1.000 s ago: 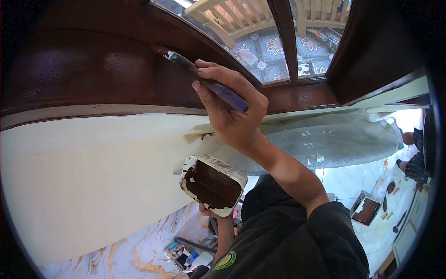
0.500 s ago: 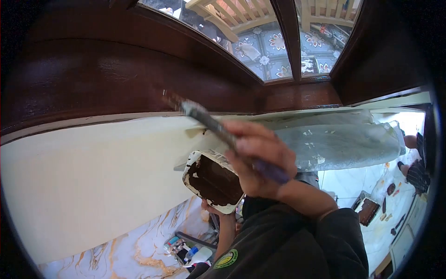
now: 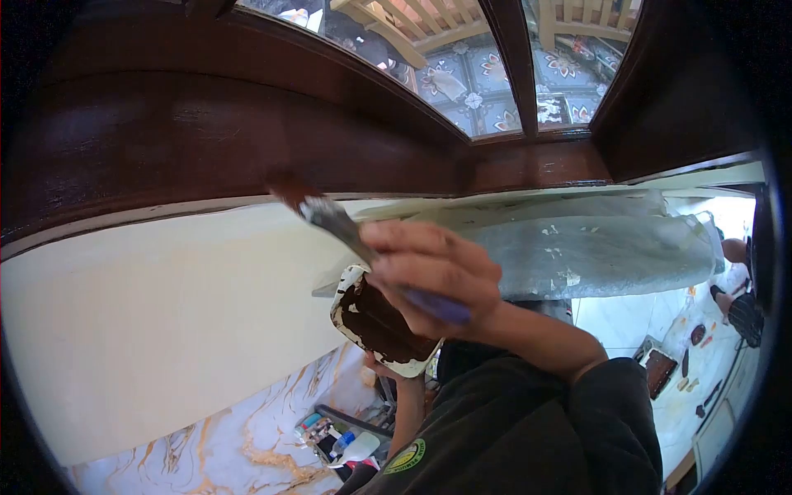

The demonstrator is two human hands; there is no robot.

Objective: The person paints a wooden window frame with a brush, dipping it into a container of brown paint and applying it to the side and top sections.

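Note:
My right hand (image 3: 437,276) is closed round the handle of a paintbrush (image 3: 330,221). The brush's bristles are blurred and reach the lower edge of the dark brown wooden panel (image 3: 198,140); whether they touch it is unclear. Below the brush, my left hand (image 3: 388,369) holds a white paint-smeared tub (image 3: 351,330) from beneath, with its fingers mostly hidden. Dark brown paint lies inside the tub, which my right hand partly covers. A cream wall surface (image 3: 165,305) runs below the panel.
Grey plastic sheeting (image 3: 594,256) lies to the right. Beyond it are another person's legs (image 3: 726,305) and a second paint tray (image 3: 657,371) on the white floor. A box of bottles (image 3: 342,441) stands low on the marbled floor. Window panes (image 3: 470,82) are above.
My right hand has moved left and slightly down with the brush, whose tip is now lower and further left. The tub has shifted slightly right.

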